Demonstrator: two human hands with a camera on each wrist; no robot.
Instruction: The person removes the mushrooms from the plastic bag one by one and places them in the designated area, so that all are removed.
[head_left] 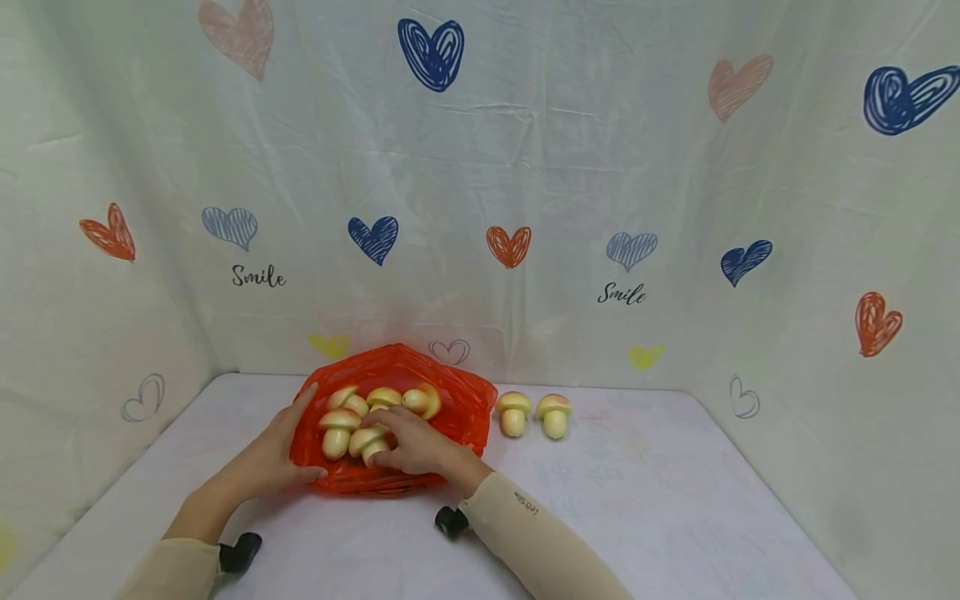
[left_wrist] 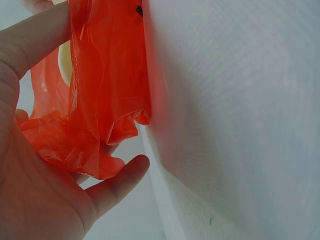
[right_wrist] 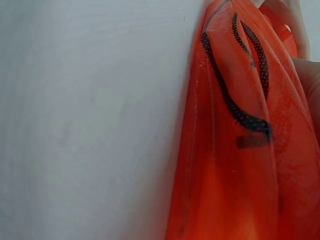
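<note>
An open red plastic bag (head_left: 474, 417) lies on the table with several toy mushrooms in it, pale-stemmed with yellow-pink caps, such as one mushroom (head_left: 336, 442) at its left. At the bag's left rim, my left hand (head_left: 273, 450) holds the plastic, thumb at the near edge and fingers along the side. In the left wrist view, folds of the red bag (left_wrist: 107, 75) lie against that hand. My right hand (head_left: 420, 443) reaches into the bag and grips a toy mushroom (head_left: 369, 440) between thumb and fingers. The bag's outer side (right_wrist: 235, 175) largely hides this hand in the right wrist view.
Two more toy mushrooms, a left one (head_left: 513, 415) and a right one (head_left: 555, 417), stand on the white table (head_left: 675, 500) right of the bag. A white curtain (head_left: 555, 167) with printed hearts hangs behind and at both sides. Black straps (head_left: 240, 552) sit at the wrists.
</note>
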